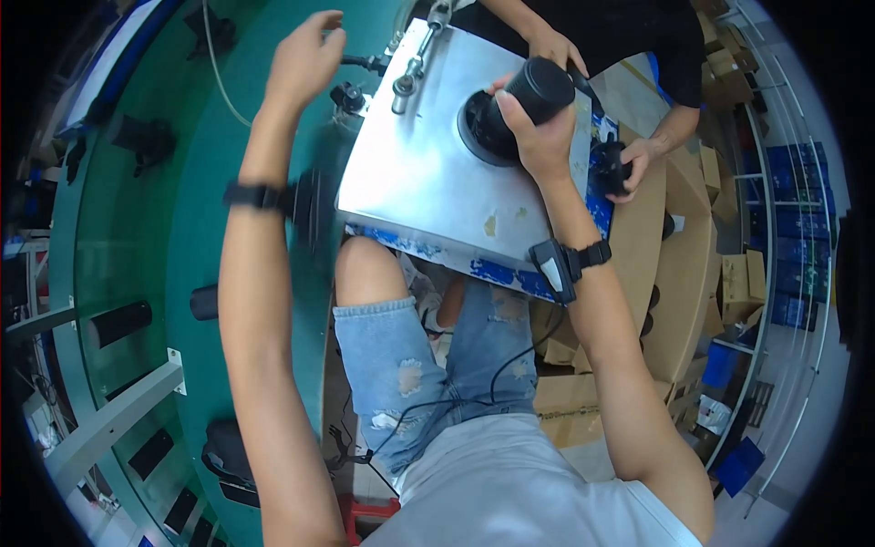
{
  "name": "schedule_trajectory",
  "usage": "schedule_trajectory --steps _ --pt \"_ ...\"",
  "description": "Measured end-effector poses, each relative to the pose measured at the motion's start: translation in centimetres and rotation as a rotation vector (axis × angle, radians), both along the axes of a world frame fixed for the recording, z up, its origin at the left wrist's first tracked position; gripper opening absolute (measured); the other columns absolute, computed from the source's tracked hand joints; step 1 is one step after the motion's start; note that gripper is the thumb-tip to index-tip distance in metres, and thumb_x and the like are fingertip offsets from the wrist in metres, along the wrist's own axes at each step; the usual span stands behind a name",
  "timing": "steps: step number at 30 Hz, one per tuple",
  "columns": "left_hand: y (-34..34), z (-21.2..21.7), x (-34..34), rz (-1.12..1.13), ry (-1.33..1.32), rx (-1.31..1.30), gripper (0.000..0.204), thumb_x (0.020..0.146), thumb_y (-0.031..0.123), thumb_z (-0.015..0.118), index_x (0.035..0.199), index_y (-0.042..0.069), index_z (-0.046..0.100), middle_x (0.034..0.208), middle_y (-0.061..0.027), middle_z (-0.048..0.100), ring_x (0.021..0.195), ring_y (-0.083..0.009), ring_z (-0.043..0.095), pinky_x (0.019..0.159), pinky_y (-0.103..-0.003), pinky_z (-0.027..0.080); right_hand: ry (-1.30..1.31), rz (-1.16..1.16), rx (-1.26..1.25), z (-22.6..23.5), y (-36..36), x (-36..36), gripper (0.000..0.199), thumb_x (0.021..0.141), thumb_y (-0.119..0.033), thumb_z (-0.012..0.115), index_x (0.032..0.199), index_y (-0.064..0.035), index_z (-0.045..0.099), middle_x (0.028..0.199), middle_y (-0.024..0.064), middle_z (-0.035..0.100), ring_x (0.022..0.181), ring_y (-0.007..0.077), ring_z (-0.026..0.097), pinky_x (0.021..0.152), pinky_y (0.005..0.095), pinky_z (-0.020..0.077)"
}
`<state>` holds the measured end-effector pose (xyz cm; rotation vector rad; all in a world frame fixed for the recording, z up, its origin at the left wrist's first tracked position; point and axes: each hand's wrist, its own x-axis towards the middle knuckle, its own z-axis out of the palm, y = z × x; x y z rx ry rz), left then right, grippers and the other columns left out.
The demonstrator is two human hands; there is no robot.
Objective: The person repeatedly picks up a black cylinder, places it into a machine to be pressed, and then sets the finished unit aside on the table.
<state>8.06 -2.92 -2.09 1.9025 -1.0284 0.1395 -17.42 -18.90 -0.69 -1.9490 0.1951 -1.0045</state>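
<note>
One black cylinder (pixel 544 87) is clasped, tilted, by the right hand (pixel 550 144) over the metal plate (pixel 419 173), bare toward its near edge; the left hand (pixel 305 66) (fingers loosely curled) is held beside it; dark pieces (pixel 669 225) are contained in the carton (pixel 690 283).

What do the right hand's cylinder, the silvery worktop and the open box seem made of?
Cylinder: satin black, probably plastic or coated metal; soft highlights leave it open. Worktop: likely bare metal, given its grey sheen and bright glare. Box: apparently matte cardboard, from its brown flaps.
</note>
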Motion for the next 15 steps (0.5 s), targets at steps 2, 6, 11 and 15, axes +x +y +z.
schedule_trajectory --steps 2,6,11,15 --pt "-1.3 -3.2 4.4 -0.055 -0.199 0.371 0.043 0.094 0.029 0.042 0.126 0.004 0.058 0.124 -0.0199 0.06 0.116 -0.038 0.055 0.102 -0.041 0.041 0.014 0.009 0.037 0.0 1.4 0.6 0.018 0.083 -0.014 0.067 0.093 -0.0007 0.063 0.088 0.0067 0.067 0.084 0.0145 0.063 0.082 0.0288 0.048" --pt "-4.8 -2.5 2.2 0.033 0.095 0.865 0.05 0.092 0.035 0.036 0.121 0.003 0.061 0.128 -0.0207 0.057 0.118 -0.0392 0.054 0.101 -0.043 0.043 0.007 -0.025 0.067 0.0 0.7 -0.5 0.019 0.082 -0.015 0.068 0.093 -0.0017 0.062 0.09 0.0076 0.067 0.085 0.0144 0.062 0.083 0.0293 0.048" --pt "-3.2 -1.9 2.3 0.076 0.141 0.831 0.055 0.092 0.041 0.038 0.12 0.0 0.062 0.126 -0.0229 0.058 0.117 -0.0409 0.054 0.1 -0.044 0.043 0.007 -0.041 0.088 0.3 1.5 0.0 0.024 0.081 -0.015 0.07 0.098 -0.0018 0.06 0.089 0.0071 0.067 0.085 0.0146 0.062 0.082 0.0296 0.0479" --pt "1.6 -2.4 0.4 -0.112 0.149 0.444 0.049 0.094 0.038 0.047 0.119 -0.002 0.06 0.119 -0.0241 0.061 0.113 -0.0387 0.057 0.096 -0.043 0.044 0.003 -0.198 -0.168 2.1 0.6 -0.3 0.025 0.083 -0.016 0.072 0.099 -0.0018 0.059 0.087 0.0066 0.066 0.084 0.0157 0.062 0.082 0.0296 0.0479"
